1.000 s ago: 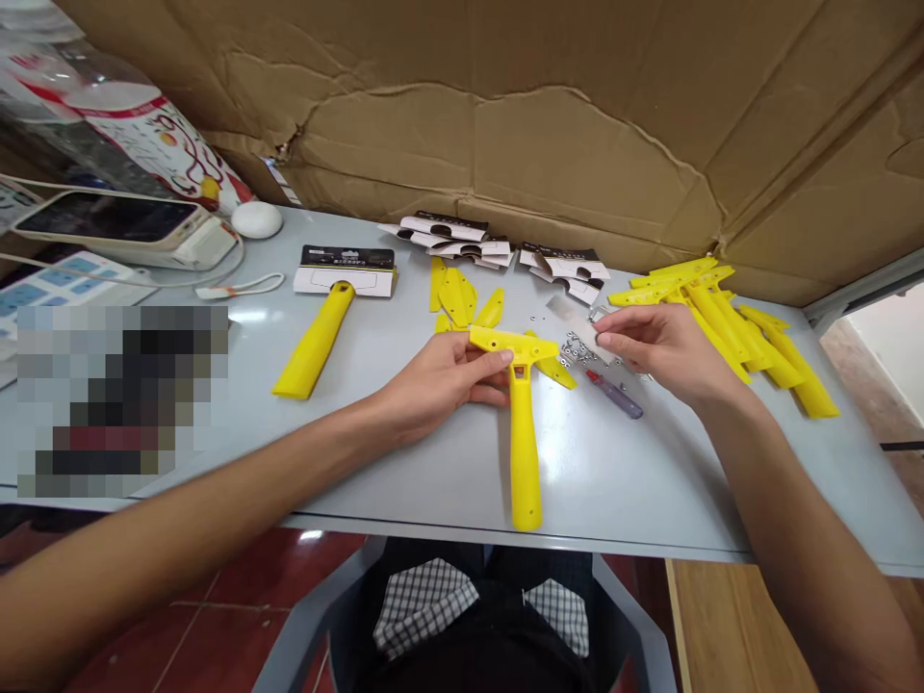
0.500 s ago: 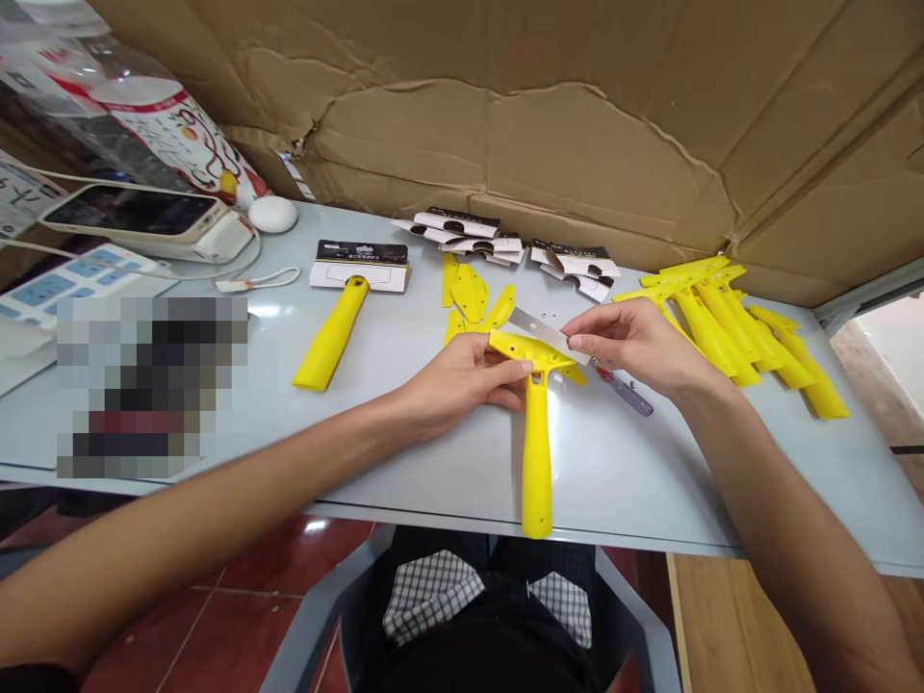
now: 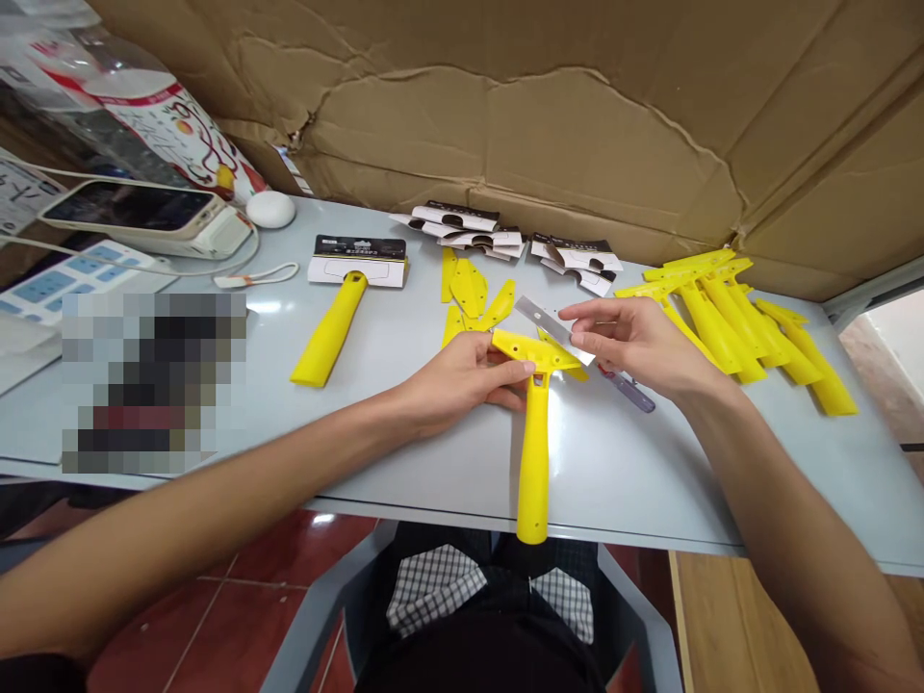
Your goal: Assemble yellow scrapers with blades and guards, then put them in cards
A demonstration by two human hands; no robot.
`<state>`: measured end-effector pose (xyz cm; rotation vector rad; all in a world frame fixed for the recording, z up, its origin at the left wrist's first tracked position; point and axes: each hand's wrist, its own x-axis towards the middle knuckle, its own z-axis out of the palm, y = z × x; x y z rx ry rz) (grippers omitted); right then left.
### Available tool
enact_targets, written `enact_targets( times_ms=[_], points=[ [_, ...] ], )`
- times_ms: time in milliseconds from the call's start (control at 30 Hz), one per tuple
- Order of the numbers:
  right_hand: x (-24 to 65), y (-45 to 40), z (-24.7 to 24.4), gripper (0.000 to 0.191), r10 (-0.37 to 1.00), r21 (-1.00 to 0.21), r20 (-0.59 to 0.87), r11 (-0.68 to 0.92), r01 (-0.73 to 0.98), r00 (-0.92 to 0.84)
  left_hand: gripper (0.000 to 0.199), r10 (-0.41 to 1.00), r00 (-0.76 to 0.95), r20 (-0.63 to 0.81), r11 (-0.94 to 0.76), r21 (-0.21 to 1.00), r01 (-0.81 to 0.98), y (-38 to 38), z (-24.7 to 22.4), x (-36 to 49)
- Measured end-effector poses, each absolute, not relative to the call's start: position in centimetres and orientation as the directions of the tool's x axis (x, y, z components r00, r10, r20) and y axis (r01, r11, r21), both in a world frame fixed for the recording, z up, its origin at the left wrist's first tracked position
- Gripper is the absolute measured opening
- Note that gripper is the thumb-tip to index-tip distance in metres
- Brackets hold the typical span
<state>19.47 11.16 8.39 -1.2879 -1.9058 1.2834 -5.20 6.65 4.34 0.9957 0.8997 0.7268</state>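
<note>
Near the table's front edge, my left hand point(image 3: 480, 380) is closed on the head of a yellow scraper handle point(image 3: 534, 452), whose grip points toward me. Between the thumb and fingers of my right hand point(image 3: 625, 342) is a flat metal blade point(image 3: 545, 322), tilted just above the scraper head. A screwdriver point(image 3: 631, 390) with a clear purple handle lies under and beside my right hand. Behind my hands are several loose yellow plates point(image 3: 469, 289).
Several yellow handles point(image 3: 729, 318) are piled at the right. Folded cards point(image 3: 466, 231) lie at the back by a cardboard wall point(image 3: 541, 125). A carded scraper point(image 3: 328, 332), phone point(image 3: 130, 207), power strip point(image 3: 79, 279) and bottle point(image 3: 173, 125) are at the left.
The blade in my right hand has lifted slightly away from the scraper head. The scraper's lower end has swung a little to the left, still in my left hand.
</note>
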Motion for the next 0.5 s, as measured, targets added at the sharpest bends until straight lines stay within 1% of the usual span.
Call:
enact_targets(
  times_ms=[67,133,167,233,267,333,433,500],
  points=[
    [19.1,10.8,8.4,0.019,0.911,-0.864,0.012,0.217,0.454,-0.413,0.024,0.842,0.451,-0.295,0.377,0.921,-0.102,6.6,4.4,-5.2],
    [18.5,10.3,8.2,0.007,0.896,-0.790,0.143,0.360,0.496,-0.421,0.025,0.846,0.446,-0.291,0.371,0.923,-0.102,6.7,4.3,-5.2],
    [18.3,10.0,8.1,0.004,0.876,-0.745,0.208,0.430,0.510,-0.435,0.024,0.850,0.443,-0.286,0.366,0.925,-0.106,6.7,4.3,-5.2],
    [17.9,9.5,7.8,0.007,0.828,-0.660,0.298,0.539,0.524,-0.475,0.025,0.853,0.444,-0.274,0.360,0.926,-0.119,6.8,4.1,-5.2],
    [17.7,9.3,7.7,0.008,0.809,-0.633,0.315,0.568,0.525,-0.496,0.026,0.852,0.447,-0.271,0.359,0.925,-0.123,6.8,4.1,-5.2],
    [17.7,9.0,7.6,0.010,0.795,-0.618,0.301,0.583,0.527,-0.527,0.027,0.851,0.449,-0.273,0.361,0.925,-0.122,6.8,4.0,-5.2],
    [18.1,8.9,7.7,0.009,0.800,-0.650,0.249,0.556,0.518,-0.546,0.026,0.851,0.442,-0.283,0.364,0.925,-0.109,6.7,4.1,-5.2],
    [18.4,9.0,7.7,0.009,0.806,-0.649,0.260,0.554,0.522,-0.532,0.025,0.850,0.441,-0.288,0.365,0.926,-0.098,6.7,4.2,-5.2]
  ],
)
